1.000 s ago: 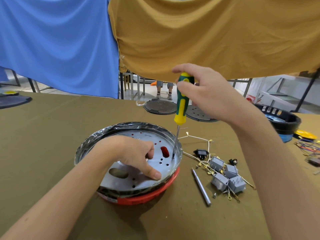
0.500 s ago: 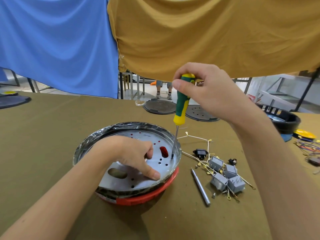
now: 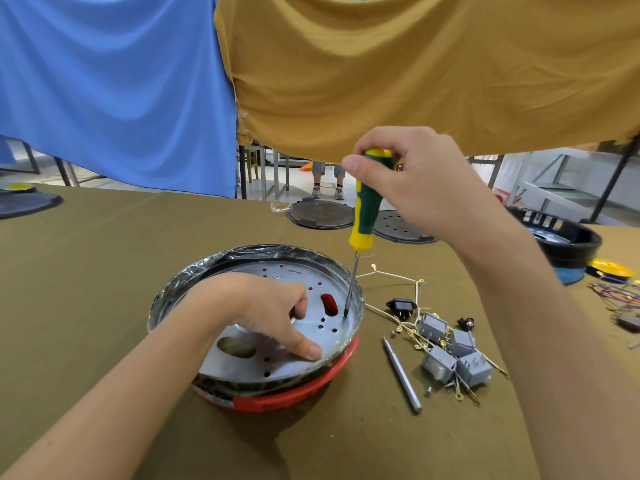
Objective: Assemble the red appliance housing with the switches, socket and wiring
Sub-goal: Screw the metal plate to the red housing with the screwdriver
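Observation:
The red appliance housing [image 3: 301,393] lies in front of me with a perforated silver metal plate [image 3: 277,362] on top, rimmed with shiny film. My left hand [image 3: 263,310] rests on the plate, thumb pressed near its front edge, fingers curled. My right hand [image 3: 415,181] grips a green and yellow screwdriver [image 3: 367,206] upright, its tip touching the plate at the right rim beside a red slot. To the right lie several grey switches [image 3: 450,351], a black socket [image 3: 401,306] and thin white wires [image 3: 391,275] with gold terminals.
A loose steel shaft [image 3: 401,375] lies right of the housing. Two dark round lids [image 3: 322,213] sit at the table's far edge, a black ring housing [image 3: 568,240] at far right with coloured wires [image 3: 616,292]. Blue and mustard cloths hang behind; a person's legs stand beyond.
My right hand has shifted its fingers on the screwdriver handle, as if turning it; the tip stays on the same spot. My left hand and the housing have not moved.

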{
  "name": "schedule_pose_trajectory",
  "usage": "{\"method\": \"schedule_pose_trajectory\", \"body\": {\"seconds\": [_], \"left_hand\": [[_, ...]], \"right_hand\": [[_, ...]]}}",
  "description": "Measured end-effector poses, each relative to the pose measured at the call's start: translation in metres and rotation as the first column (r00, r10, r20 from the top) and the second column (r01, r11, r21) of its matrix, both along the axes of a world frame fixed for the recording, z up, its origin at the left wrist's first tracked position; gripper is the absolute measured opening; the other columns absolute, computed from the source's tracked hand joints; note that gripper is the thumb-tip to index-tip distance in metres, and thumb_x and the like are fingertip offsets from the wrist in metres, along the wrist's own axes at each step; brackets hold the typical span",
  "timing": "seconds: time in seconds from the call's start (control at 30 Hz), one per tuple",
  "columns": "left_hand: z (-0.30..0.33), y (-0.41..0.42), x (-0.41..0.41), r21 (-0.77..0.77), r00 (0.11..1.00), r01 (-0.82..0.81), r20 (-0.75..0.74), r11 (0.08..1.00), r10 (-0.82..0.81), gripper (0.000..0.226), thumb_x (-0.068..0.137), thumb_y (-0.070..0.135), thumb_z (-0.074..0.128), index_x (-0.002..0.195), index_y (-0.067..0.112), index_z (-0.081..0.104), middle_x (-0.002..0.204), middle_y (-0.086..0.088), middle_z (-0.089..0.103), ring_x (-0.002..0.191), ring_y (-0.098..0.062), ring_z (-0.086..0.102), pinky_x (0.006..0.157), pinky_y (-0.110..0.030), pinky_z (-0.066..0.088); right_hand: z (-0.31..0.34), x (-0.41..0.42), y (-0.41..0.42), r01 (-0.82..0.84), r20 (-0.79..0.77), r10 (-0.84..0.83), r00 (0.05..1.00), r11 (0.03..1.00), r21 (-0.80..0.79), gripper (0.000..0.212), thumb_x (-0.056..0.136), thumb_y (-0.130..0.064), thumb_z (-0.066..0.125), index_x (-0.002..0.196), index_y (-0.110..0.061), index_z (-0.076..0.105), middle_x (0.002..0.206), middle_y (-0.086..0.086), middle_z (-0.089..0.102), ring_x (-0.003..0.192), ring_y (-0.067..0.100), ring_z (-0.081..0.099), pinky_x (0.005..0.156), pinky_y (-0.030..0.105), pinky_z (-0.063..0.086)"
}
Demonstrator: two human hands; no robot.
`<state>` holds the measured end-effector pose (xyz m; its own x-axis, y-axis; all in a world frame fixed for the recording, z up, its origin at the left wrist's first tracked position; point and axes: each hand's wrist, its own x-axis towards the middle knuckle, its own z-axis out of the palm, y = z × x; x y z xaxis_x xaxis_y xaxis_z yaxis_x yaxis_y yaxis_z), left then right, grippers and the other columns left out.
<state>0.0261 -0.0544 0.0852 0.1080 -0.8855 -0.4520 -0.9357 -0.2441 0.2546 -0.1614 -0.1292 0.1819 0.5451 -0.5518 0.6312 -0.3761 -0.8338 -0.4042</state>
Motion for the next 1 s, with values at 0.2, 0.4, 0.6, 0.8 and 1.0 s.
{"method": "schedule_pose_trajectory", "body": {"seconds": [0.2,0.4,0.6,0.8,1.0], "left_hand": [[0.002,0.000,-0.001,0.012,1.000,0.006,-0.014,1.000,-0.006,0.064,0.065,0.070,0.075,0.107,0.033,0.043,0.089,0.011,0.049,0.078,-0.011,0.048,0.077,-0.032,0.043],[0.001,-0.001,-0.001,0.009,1.000,0.008,0.004,1.000,-0.008,0.064,0.067,0.070,0.074,0.109,0.032,0.043,0.090,0.011,0.050,0.080,-0.012,0.049,0.076,-0.032,0.042],[0.000,-0.001,0.000,0.008,1.000,0.008,-0.006,1.000,-0.008,0.064,0.067,0.069,0.076,0.108,0.032,0.044,0.090,0.010,0.051,0.080,-0.013,0.050,0.077,-0.033,0.043],[0.000,-0.001,0.001,0.004,1.000,0.014,-0.009,1.000,-0.014,0.065,0.065,0.071,0.074,0.107,0.033,0.043,0.090,0.011,0.050,0.082,-0.014,0.049,0.079,-0.034,0.043],[-0.001,-0.001,0.001,0.008,1.000,0.000,-0.010,1.000,0.000,0.066,0.065,0.071,0.076,0.109,0.033,0.044,0.091,0.010,0.051,0.084,-0.015,0.050,0.087,-0.036,0.046]], "right_hand": [[0.001,0.004,0.002,-0.019,-0.054,0.021,0.998,0.999,0.040,0.026,0.100,-0.043,0.048,0.110,-0.027,0.066,0.091,-0.007,0.058,0.073,0.005,0.050,0.062,0.016,0.036],[0.005,-0.007,0.001,-0.094,-0.044,0.098,0.994,0.992,0.084,0.014,0.096,-0.040,0.059,0.100,-0.029,0.067,0.085,-0.002,0.066,0.069,0.023,0.055,0.062,0.033,0.046],[-0.004,0.007,0.003,0.060,-0.039,-0.062,0.997,0.997,-0.041,0.043,0.096,-0.055,0.050,0.094,-0.014,0.061,0.075,0.000,0.057,0.065,0.018,0.049,0.057,0.028,0.036],[0.006,-0.010,0.000,-0.235,-0.025,0.244,0.969,0.952,0.198,0.021,0.097,-0.028,0.059,0.117,-0.031,0.064,0.088,-0.010,0.060,0.065,0.002,0.051,0.059,0.014,0.039],[-0.005,0.006,-0.001,0.116,0.020,-0.115,0.993,0.992,-0.039,0.037,0.089,-0.051,0.064,0.088,-0.015,0.060,0.065,-0.005,0.052,0.061,0.018,0.047,0.057,0.030,0.039]]}}
